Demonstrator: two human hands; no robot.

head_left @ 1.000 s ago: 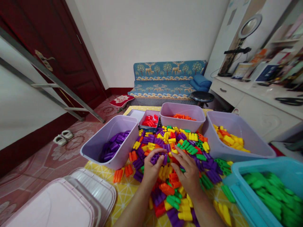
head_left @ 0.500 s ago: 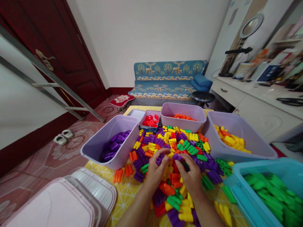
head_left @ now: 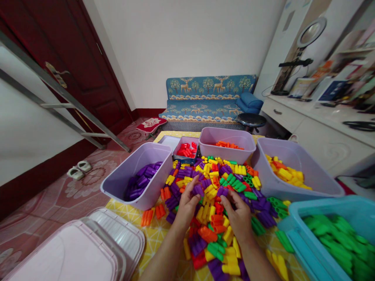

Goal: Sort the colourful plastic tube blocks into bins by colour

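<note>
My left hand (head_left: 188, 201) is closed on a purple plastic building block (head_left: 198, 190), pinched between thumb and fingers. In my right hand (head_left: 236, 210) a second purple block (head_left: 222, 191) sits between thumb and fingertips. The two blocks are a short way apart, above a mixed heap of blocks made of joined tubes. Yellow blocks (head_left: 230, 259), green blocks (head_left: 216, 249) and orange blocks (head_left: 208, 234) lie below and between my forearms. More purple blocks (head_left: 266, 218) are to the right of my right hand.
A lilac bin (head_left: 159, 191) with purple blocks stands left. Behind the heap are a small box (head_left: 183, 159) of red blocks and a bin (head_left: 205, 145) of orange ones. At right stand a bin (head_left: 319, 171) of mostly yellow blocks and a turquoise bin (head_left: 304, 234) of green ones. Lids (head_left: 70, 253) lie front left.
Both hands have turned a little, and the purple blocks in them show their sides more than before. The left fingers are raised more upright. The bins have not moved.
</note>
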